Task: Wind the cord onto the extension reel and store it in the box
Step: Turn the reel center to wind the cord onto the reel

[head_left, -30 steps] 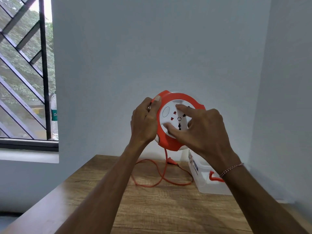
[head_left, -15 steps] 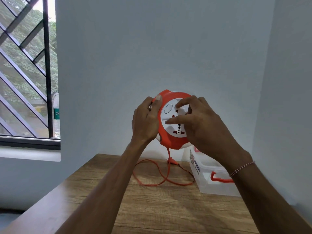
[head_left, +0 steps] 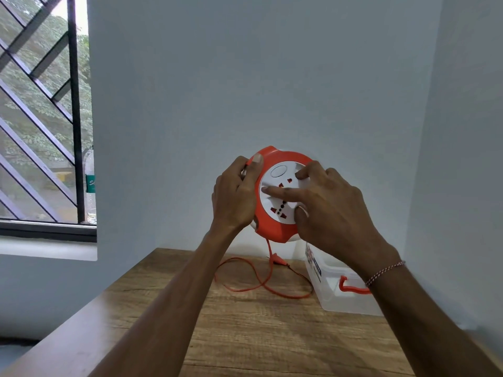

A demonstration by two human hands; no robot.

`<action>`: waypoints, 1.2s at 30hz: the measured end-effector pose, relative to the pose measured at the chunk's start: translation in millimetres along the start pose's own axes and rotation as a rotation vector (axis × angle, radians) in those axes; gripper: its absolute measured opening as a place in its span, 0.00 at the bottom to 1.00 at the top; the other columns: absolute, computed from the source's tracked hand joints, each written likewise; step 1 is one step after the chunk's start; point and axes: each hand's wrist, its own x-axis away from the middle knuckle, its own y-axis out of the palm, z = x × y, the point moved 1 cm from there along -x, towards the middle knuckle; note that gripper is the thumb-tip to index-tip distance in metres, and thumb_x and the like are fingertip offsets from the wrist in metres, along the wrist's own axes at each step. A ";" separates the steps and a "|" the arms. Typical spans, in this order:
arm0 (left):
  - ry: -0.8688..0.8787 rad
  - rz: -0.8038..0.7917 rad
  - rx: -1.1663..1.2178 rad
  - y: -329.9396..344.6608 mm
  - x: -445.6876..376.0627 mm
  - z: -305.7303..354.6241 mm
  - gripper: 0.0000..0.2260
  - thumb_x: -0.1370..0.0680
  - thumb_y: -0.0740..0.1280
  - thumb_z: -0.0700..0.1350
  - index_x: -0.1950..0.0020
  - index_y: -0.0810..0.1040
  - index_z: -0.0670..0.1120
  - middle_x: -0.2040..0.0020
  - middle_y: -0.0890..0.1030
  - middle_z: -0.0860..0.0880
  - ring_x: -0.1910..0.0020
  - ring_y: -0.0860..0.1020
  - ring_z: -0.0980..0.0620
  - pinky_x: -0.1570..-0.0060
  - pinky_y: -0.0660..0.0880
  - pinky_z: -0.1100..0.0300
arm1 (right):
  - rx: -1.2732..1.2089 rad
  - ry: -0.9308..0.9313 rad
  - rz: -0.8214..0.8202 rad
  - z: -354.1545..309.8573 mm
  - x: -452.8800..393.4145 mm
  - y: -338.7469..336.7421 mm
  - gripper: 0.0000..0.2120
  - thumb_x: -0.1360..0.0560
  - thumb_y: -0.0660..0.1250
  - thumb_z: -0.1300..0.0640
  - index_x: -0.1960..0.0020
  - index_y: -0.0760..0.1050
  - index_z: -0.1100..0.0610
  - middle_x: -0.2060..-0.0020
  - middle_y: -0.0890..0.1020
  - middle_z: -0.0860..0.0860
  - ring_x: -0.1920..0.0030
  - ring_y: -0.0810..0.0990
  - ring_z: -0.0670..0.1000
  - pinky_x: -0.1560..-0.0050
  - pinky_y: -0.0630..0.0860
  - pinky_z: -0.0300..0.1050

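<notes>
I had the extension reel [head_left: 275, 210] held up in the air above the far end of the wooden table [head_left: 272, 336], its socket face turned toward me. My left hand [head_left: 234, 197] gripped the orange rim on its left side, fingers curled behind it and the thumb laid over the front edge. My right hand [head_left: 329, 205] worked the white centre disc [head_left: 277, 191]: the forefinger lay flat across the disc, the thumb pressed its lower edge and the other fingertips hooked at the top, grasping it as I judged for a turn.

The orange cord [head_left: 261, 284] was far from wound. It dropped from the bottom of the reel and lay in loose loops on the table, with the plug [head_left: 277, 260] resting near the wall. The clear plastic box [head_left: 345, 295], with its orange latch [head_left: 351, 287], stood just beside the loops on the right, partly hidden by my right forearm.

The risks I saw were these. The loops crossed one another, so pulling them in fast could draw a knot tight at the reel's mouth. The plug might catch on the box's corner or whip upward as the slack ran out. My fingertips on the smooth disc could slip, and a one-sided grip on the rim might let the reel twist.
</notes>
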 end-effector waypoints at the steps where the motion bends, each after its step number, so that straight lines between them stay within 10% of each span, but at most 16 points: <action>1: 0.004 -0.002 -0.002 0.3 0.4 0.3 0.31 0.25 0.55 0.71 0.51 0.79 0.44 0.57 0.85 0.47 0.59 0.85 0.44 0.55 0.83 0.38 | -0.011 0.014 0.006 0.7 0.2 1.4 0.30 0.30 0.72 0.46 0.31 0.67 0.35 0.34 0.72 0.55 0.39 0.73 0.57 0.48 0.77 0.53; 24: -0.002 0.007 -0.021 2.4 -0.6 -2.4 0.25 0.22 0.56 0.67 0.51 0.79 0.46 0.59 0.85 0.48 0.61 0.85 0.45 0.55 0.83 0.38 | -0.123 0.177 0.279 5.2 -2.1 16.4 0.35 0.31 0.55 0.25 0.36 0.76 0.46 0.54 0.86 0.52 0.58 0.83 0.54 0.58 0.80 0.48; 30: -0.015 0.013 -0.007 0.0 -2.1 -2.1 0.23 0.20 0.57 0.63 0.50 0.79 0.46 0.58 0.85 0.50 0.61 0.85 0.48 0.55 0.84 0.40 | -0.144 -0.120 0.313 19.3 -5.4 2.2 0.11 0.28 0.72 0.49 0.47 0.83 0.48 0.48 0.83 0.51 0.49 0.72 0.52 0.61 0.76 0.45; 36: -0.005 0.009 -0.002 0.7 -1.7 -1.1 0.23 0.20 0.56 0.63 0.49 0.80 0.45 0.58 0.85 0.50 0.60 0.85 0.47 0.54 0.84 0.40 | -0.047 -0.136 -0.020 6.6 -3.1 2.3 0.28 0.36 0.79 0.57 0.39 0.78 0.41 0.31 0.71 0.55 0.35 0.66 0.61 0.44 0.75 0.60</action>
